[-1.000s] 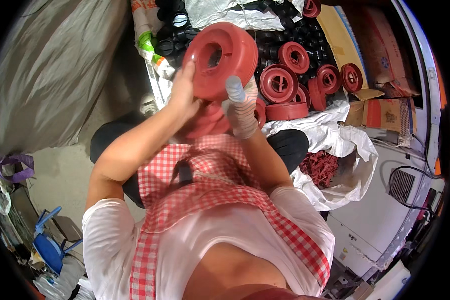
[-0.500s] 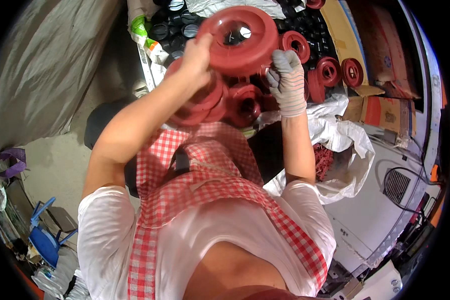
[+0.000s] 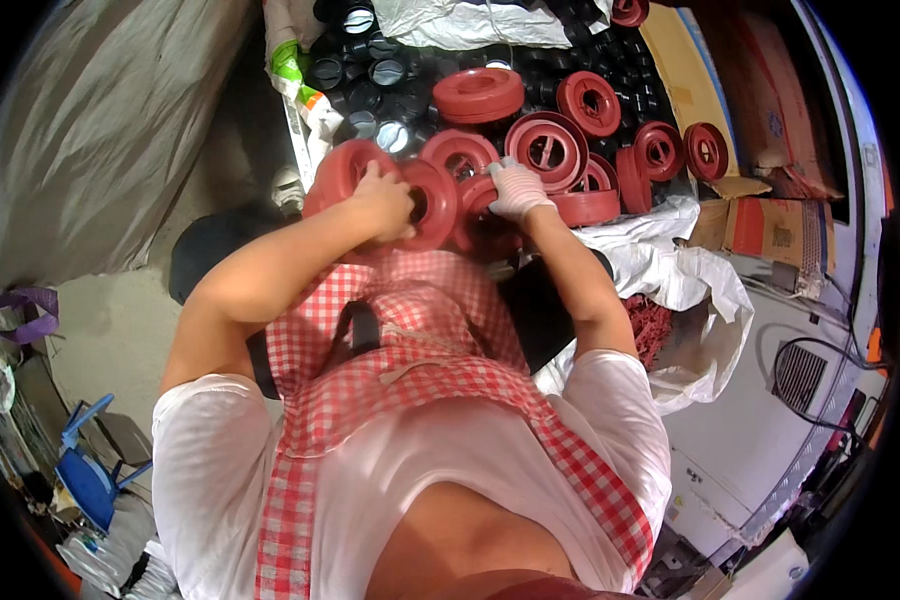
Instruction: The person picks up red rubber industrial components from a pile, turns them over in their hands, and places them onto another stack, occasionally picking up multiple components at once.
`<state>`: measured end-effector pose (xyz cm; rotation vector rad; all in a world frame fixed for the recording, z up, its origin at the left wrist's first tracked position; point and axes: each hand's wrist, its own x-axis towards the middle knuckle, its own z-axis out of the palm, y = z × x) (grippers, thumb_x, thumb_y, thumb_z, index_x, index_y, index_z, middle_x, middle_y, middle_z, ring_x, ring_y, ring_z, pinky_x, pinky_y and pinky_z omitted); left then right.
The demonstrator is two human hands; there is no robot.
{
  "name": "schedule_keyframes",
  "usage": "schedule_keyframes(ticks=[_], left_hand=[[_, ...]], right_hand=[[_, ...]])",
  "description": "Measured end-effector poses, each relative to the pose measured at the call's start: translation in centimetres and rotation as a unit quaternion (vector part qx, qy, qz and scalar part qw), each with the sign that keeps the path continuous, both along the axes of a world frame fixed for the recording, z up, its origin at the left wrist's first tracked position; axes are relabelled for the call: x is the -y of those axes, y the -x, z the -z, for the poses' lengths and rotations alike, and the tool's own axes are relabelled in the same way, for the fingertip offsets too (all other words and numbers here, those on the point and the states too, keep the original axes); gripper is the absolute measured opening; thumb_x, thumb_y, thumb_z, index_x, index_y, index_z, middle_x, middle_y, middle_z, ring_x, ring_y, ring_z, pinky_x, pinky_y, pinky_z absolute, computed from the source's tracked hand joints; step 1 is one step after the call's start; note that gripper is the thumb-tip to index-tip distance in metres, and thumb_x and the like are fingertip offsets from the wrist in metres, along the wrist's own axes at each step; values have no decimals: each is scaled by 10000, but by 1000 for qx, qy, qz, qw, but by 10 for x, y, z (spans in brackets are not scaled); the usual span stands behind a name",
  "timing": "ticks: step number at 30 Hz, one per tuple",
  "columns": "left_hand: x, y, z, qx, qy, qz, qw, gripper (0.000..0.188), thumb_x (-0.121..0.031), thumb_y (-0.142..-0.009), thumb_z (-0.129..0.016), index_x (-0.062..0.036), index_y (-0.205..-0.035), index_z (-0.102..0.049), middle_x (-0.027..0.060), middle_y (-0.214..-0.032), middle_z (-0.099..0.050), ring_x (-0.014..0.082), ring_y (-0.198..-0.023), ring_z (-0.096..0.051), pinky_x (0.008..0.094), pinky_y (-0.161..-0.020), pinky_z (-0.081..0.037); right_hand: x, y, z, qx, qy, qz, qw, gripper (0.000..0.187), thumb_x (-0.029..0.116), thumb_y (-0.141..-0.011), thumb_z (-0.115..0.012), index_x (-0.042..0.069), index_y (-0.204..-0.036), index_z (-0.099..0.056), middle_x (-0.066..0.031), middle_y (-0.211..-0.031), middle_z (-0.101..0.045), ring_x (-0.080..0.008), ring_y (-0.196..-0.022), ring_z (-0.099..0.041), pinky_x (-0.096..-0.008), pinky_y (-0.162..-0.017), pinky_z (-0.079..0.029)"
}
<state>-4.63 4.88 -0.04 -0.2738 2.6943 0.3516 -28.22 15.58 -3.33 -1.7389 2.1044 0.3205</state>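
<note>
Several round red plastic rings with open centres lie in front of me on a heap of black caps. My left hand (image 3: 385, 202), bare, is closed on a red ring (image 3: 434, 205) at the near left. Another red ring (image 3: 345, 170) leans right behind its fingers. My right hand (image 3: 518, 191), in a pale striped glove, grips the rim of a red ring (image 3: 475, 215) just right of it; its fingertips are partly hidden. Beyond the hands sit a red ring (image 3: 478, 95) on its flat side and a tilted red ring (image 3: 547, 150) showing a crossbar inside.
Black caps (image 3: 385, 72) spread over the far area, partly under white sheeting (image 3: 470, 25). To the right a white sack (image 3: 715, 345) holds red scraps (image 3: 650, 330), beside a pale machine cabinet (image 3: 720, 440). Cardboard (image 3: 685, 85) stands at the far right. A blue stool (image 3: 88, 485) is at left.
The large red ring my left hand held raised is now down among the others. Both hands have come lower and nearer, onto the near rings.
</note>
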Motion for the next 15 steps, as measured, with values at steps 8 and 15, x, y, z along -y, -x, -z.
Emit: schedule_keyframes(ticks=[8, 15], left_hand=[[17, 38, -3, -434, -432, -318, 724, 769, -362, -744, -771, -6, -1344, -447, 171, -1266, -562, 299, -1183, -535, 399, -1055, -364], [51, 33, -58, -390, -726, -412, 389, 544, -176, -841, -715, -64, -1316, -473, 91, -1201, -594, 193, -1071, -603, 370, -923, -519]], right_hand=[[38, -13, -159, 17, 161, 134, 978, 757, 322, -609, -818, 54, -1256, -529, -216, -1215, -524, -381, -1112, -531, -417, -944, -458], [22, 10, -116, 709, 356, 218, 569, 732, 465, -815, -662, 27, -1354, -432, -74, -1245, -544, -209, -1155, -492, -372, -1025, -395]])
